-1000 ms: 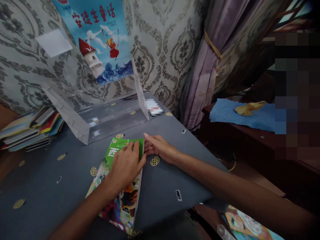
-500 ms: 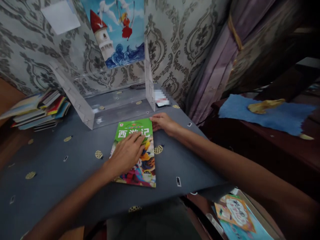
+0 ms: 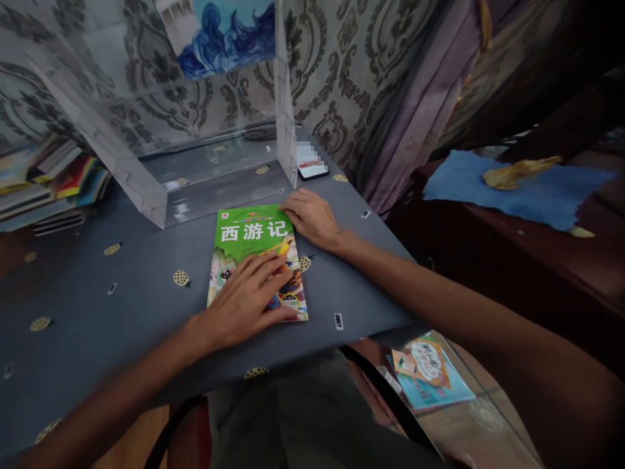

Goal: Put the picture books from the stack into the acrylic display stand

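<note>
A children's book (image 3: 251, 229) with a green top, white Chinese characters and a colourful picture lies face up on the table. My left hand (image 3: 247, 296) rests flat across its lower half, fingers stretched and a little apart, hiding part of the picture. At the book's upper right corner is my right hand (image 3: 312, 218), its fingers bent together against the corner and edge; the fingertips are partly hidden.
Behind the book stands a clear acrylic stand (image 3: 219, 189). A phone (image 3: 312, 166) lies beside it. Stacked books (image 3: 63, 182) are at the left. A blue cloth (image 3: 454, 185) lies on a dark surface at the right, and picture books (image 3: 434, 384) lie low down.
My left hand has slid down the book toward its lower edge, uncovering the title. My right hand stays at the upper right corner, now turned more palm-down. The view has tilted downward.
</note>
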Tool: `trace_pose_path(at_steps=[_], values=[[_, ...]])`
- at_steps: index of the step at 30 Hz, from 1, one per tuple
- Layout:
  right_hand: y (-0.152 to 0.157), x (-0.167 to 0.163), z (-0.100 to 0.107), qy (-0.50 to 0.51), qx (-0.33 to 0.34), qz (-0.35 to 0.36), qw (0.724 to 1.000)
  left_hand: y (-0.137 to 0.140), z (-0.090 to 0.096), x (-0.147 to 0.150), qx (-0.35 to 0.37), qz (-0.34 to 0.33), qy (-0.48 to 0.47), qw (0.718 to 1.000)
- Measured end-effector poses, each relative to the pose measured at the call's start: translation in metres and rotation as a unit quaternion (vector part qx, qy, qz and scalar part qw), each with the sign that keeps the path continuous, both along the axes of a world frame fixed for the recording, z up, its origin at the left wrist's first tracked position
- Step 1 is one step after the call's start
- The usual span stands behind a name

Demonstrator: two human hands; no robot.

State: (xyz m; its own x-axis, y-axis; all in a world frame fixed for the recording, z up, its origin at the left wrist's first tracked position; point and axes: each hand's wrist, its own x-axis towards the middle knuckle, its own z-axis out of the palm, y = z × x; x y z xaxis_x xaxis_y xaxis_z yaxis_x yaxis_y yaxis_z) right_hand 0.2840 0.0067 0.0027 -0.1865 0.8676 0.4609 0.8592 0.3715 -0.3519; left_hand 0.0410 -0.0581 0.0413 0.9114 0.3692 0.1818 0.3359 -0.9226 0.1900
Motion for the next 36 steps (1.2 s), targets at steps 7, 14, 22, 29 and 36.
trace_pose_path(at_steps=[7, 14, 22, 29, 36], values=[[-0.001, -0.006, 0.003, -0.002, -0.05, -0.031, 0.998, -0.024, 0.001, -0.004, 0.059, -0.025, 0.019, 0.998], [-0.005, -0.002, -0.001, 0.015, -0.058, -0.038, 0.997, -0.029, -0.002, -0.005, 0.088, -0.015, -0.004, 0.996], [-0.065, -0.017, -0.002, 0.065, -0.036, 0.083, 0.994, -0.036, -0.007, -0.007, 0.107, -0.011, -0.023, 0.994], [-0.125, -0.023, 0.007, 0.222, -0.108, 0.138, 0.959, -0.038, -0.008, -0.006, 0.11, -0.005, -0.04, 0.993], [-0.14, -0.022, 0.001, 0.197, -0.128, 0.139, 0.962, -0.033, -0.006, -0.014, 0.053, -0.004, -0.062, 0.997]])
